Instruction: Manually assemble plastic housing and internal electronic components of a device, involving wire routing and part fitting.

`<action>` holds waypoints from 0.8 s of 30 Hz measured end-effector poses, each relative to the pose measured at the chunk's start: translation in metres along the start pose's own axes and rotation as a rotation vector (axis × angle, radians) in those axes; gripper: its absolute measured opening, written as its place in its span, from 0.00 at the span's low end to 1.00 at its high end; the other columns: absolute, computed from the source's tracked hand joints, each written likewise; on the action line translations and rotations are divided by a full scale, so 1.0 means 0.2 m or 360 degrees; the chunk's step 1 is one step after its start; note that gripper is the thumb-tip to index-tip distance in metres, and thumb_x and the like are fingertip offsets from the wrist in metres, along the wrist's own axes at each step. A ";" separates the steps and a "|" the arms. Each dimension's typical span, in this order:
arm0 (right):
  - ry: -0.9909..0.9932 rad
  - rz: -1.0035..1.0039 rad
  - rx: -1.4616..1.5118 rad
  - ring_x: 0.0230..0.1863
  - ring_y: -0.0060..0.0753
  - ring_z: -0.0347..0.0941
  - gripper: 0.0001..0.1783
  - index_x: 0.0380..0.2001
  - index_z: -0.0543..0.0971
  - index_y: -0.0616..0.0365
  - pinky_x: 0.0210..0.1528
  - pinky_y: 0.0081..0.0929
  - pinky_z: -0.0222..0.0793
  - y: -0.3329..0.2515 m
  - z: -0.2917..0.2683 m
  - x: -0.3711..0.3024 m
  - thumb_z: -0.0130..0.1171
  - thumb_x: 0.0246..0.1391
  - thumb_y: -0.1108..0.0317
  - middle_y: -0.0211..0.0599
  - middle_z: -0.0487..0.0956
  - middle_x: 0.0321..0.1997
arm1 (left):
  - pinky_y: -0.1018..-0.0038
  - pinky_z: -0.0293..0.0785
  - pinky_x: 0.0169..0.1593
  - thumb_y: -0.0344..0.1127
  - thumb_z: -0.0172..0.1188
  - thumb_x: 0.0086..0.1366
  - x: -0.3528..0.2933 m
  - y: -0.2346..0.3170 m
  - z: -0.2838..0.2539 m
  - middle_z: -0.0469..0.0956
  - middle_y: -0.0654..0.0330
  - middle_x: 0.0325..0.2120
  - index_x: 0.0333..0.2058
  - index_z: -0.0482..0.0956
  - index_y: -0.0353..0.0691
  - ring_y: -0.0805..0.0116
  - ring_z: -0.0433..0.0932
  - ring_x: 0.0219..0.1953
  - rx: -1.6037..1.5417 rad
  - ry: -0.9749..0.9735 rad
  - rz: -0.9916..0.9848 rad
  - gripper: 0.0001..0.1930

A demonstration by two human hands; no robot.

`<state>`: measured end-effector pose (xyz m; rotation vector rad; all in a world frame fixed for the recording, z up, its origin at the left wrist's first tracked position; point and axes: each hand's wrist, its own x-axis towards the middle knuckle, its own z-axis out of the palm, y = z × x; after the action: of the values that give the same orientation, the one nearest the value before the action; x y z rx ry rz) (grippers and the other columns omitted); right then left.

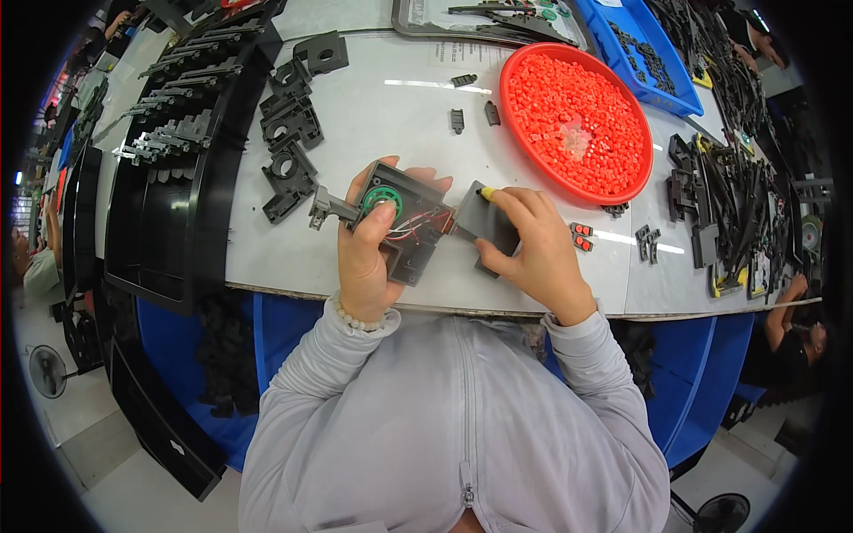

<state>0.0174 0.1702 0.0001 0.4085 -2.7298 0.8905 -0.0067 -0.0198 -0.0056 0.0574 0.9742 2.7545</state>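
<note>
Left hand (366, 253) wrapped round open grey housing (410, 263), near side of bench (426, 124); thumb hides part of green disc (380, 194), palm hides housing's left near side. Red and white wires (410, 229) inside, ends hard to trace. Right hand (544, 258) pinching dark flat cover (471, 213) just right of housing, right part behind fingers. Wires joined to cover: can't tell. Far metal tray (410, 25), blue bin (682, 100) cut off.
</note>
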 end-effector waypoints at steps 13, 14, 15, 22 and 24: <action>0.0086 -0.0771 0.0283 0.40 0.40 0.70 0.18 0.35 0.78 0.50 0.40 0.32 0.67 -0.15 -0.15 0.24 0.60 0.35 0.79 0.36 0.75 0.40 | 0.63 0.72 0.52 0.66 0.54 0.54 -0.01 -0.03 -0.01 0.69 0.50 0.48 0.58 0.53 0.39 0.60 0.72 0.49 0.0028 -0.0263 -0.0358 0.44; 0.0035 -0.0809 0.0343 0.39 0.37 0.70 0.18 0.33 0.78 0.48 0.39 0.31 0.66 -0.16 -0.12 0.26 0.59 0.34 0.78 0.34 0.74 0.39 | 0.64 0.71 0.52 0.67 0.52 0.54 -0.02 -0.02 0.00 0.68 0.51 0.48 0.58 0.53 0.39 0.60 0.72 0.50 0.0050 -0.0284 -0.0379 0.44; 0.0031 -0.0809 0.0335 0.39 0.37 0.70 0.18 0.33 0.78 0.48 0.39 0.31 0.66 -0.17 -0.11 0.27 0.59 0.34 0.78 0.34 0.74 0.39 | 0.65 0.71 0.52 0.68 0.49 0.55 -0.03 -0.02 0.02 0.68 0.52 0.48 0.58 0.53 0.39 0.61 0.71 0.50 0.0071 -0.0301 -0.0393 0.44; -0.0274 -0.1078 0.0358 0.37 0.38 0.69 0.18 0.32 0.78 0.54 0.38 0.33 0.65 -0.22 -0.12 0.30 0.61 0.31 0.78 0.37 0.73 0.38 | 0.71 0.69 0.52 0.69 0.41 0.58 -0.04 -0.05 -0.09 0.69 0.58 0.48 0.54 0.62 0.41 0.68 0.69 0.51 -0.0004 -0.0225 -0.0500 0.39; -0.0208 -0.1108 0.0344 0.33 0.37 0.70 0.14 0.29 0.77 0.55 0.34 0.30 0.65 -0.21 -0.12 0.31 0.62 0.33 0.76 0.35 0.73 0.32 | 0.71 0.69 0.52 0.69 0.40 0.59 -0.04 -0.05 -0.05 0.69 0.57 0.48 0.55 0.61 0.40 0.67 0.69 0.51 0.0093 -0.0206 -0.0502 0.38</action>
<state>-0.0239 0.1401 0.0608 1.3871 -2.3063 0.9611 0.0009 -0.0208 -0.0192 0.0827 0.9399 2.4047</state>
